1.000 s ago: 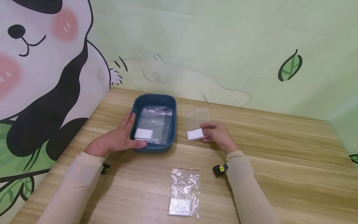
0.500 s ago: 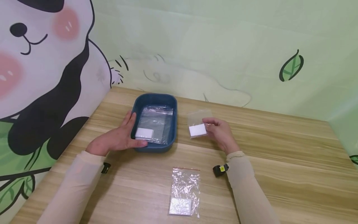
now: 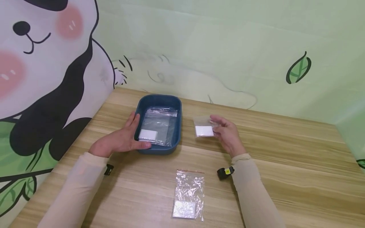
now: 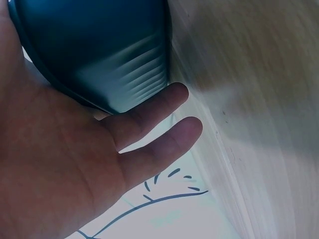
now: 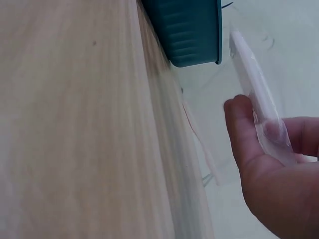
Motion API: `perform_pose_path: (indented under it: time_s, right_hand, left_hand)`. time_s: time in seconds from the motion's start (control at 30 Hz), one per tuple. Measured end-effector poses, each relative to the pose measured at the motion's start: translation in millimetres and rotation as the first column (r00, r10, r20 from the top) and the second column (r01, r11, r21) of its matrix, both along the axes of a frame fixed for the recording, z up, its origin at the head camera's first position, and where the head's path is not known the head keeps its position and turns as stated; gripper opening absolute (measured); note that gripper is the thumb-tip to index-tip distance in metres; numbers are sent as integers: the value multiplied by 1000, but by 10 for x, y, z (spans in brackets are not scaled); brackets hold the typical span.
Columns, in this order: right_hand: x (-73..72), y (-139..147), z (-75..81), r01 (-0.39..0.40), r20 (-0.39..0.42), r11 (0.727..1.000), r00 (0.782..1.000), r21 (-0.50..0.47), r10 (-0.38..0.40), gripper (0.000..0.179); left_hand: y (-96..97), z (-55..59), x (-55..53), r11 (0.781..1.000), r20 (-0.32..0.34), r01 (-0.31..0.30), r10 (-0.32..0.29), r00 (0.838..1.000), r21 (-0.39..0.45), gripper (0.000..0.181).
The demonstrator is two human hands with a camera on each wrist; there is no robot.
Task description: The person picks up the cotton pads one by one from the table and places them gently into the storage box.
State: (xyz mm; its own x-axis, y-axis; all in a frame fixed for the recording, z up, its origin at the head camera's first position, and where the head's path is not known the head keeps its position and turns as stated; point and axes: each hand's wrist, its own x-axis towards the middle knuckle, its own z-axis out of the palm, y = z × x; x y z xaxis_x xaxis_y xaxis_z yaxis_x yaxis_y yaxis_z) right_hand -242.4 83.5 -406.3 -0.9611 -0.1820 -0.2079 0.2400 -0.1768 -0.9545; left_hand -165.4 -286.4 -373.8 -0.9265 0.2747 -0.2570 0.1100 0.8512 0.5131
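With right hand [image 3: 228,136]: pinching clear plastic bag [image 3: 201,121] with flat white rectangular insert [image 3: 203,131], held above wood-grain table [image 3: 285,152], mid-frame | With left hand [image 3: 121,139]: spread-fingered against dark-blue rectangular plastic tub [image 3: 159,151], left of centre | Inside tub: clear bagging [image 3: 158,122] | At lower centre: red-edged clear bag [image 3: 190,185], lying flat

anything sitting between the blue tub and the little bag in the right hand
No, only bare wooden tabletop shows between the blue tub and the bag in the right hand, as seen in the head view.
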Motion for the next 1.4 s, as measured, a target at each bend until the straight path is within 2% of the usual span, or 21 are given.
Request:
perform_pose_path:
  time_s: [0.37, 0.53, 1.1, 1.23, 1.4]
  right_hand:
    - [17, 2, 8, -140, 0, 984, 990, -108, 141, 72]
    - [10, 1, 5, -125, -12, 986, 992, -110, 124, 72]
    - [61, -57, 89, -79, -67, 995, 994, 56, 83, 81]
    - [80, -109, 160, -80, -89, 995, 992, 53, 84, 83]
    - [116, -249, 316, -79, -162, 997, 984, -1, 77, 86]
  left_hand:
    - [-15, -5, 3, 1000, -9, -7, 7, 1000, 7, 131]
    - [-24, -12, -4, 1000, -12, -6, 6, 1000, 4, 131]
    - [0, 6, 8, 1000, -3, -12, 12, 1000, -23, 131]
    - [6, 13, 8, 1000, -9, -10, 10, 1000, -16, 131]
    - [18, 16, 7, 1000, -13, -8, 8, 1000, -4, 131]
